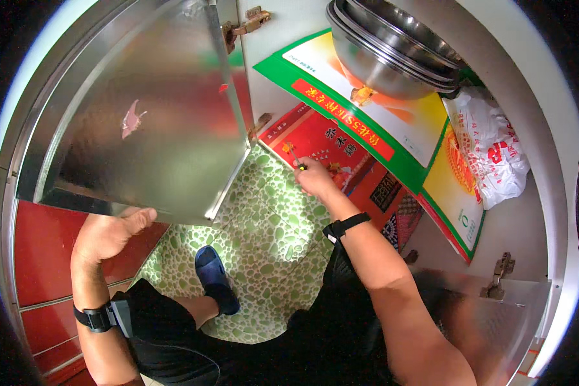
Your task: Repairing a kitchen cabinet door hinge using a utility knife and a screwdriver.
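My left hand (112, 235) grips the lower edge of a shiny metal cabinet door (154, 128), thumb on the near side and fingers hidden behind it. The door stands swung out at the left, with a torn pink scrap stuck on it. In my right hand (315, 179) is a thin screwdriver (294, 153), its slim shaft pointing up and left and its dark handle mostly inside my closed fingers. That hand reaches to the cabinet opening, in front of a red printed box (341, 143). An upper hinge (248, 24) and a lower hinge (260, 123) sit beside the door.
Stacked steel bowls (392, 55) rest on a green and yellow carton (399, 138) inside the cabinet, beside a white plastic bag (489, 148). A second metal door (489, 315) with a hinge (497, 276) is at lower right. Below lies green pebble-patterned floor (264, 257).
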Available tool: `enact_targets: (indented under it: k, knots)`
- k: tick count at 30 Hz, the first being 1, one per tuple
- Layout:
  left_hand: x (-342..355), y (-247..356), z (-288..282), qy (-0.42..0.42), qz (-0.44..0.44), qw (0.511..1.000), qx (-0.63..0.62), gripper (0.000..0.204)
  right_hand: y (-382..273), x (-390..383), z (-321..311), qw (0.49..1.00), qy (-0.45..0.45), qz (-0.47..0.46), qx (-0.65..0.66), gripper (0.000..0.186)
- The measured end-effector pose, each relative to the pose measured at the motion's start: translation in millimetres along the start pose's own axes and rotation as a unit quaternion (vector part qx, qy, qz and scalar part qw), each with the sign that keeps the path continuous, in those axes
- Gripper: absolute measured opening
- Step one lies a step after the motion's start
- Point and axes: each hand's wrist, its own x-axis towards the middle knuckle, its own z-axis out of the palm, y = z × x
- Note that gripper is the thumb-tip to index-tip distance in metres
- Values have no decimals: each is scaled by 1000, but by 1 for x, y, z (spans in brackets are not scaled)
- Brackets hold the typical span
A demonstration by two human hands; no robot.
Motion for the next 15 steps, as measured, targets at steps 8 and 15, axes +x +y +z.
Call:
enact_targets:
  k: [8,15]
  knots:
    - [15,-7,7,199,-96,973,-71,40,-1,-6,0,999,-11,6,-30,28]
    - [31,-29,0,241,-67,963,-97,35,-12,-12,-3,999,-26,26,23,24]
